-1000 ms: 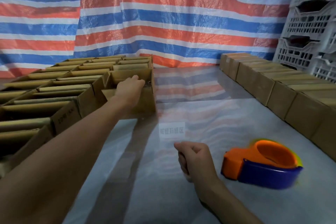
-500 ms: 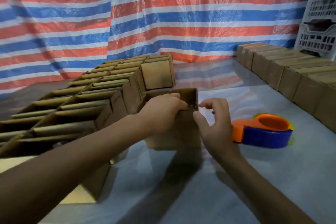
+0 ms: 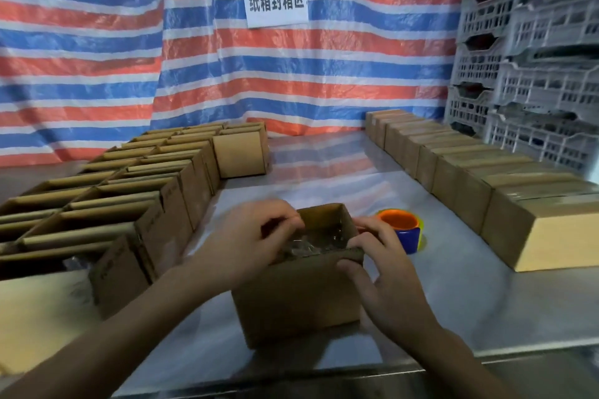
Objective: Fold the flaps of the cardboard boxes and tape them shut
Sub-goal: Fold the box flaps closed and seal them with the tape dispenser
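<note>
My left hand (image 3: 256, 236) curls over the left rim of the cardboard box (image 3: 298, 298), fingertips bent onto the top edge. My right hand (image 3: 385, 269) holds the near right corner, thumb on the front rim and fingers hooked over the right side, so both hands have the box. Its top is open, flaps not folded, with crinkled clear plastic (image 3: 311, 244) showing inside. Half a second ago I had this box out beside the rows on my left; now it stands close to me near the table's (image 3: 470, 308) front edge. A second ago only my left hand was on it, my right a fist on the table. Both forearms reach in from below, wrists bent slightly down. The orange and blue tape dispenser (image 3: 403, 230) sits just behind my right hand. Open boxes (image 3: 129, 204) line the left, closed boxes (image 3: 486, 201) the right.
</note>
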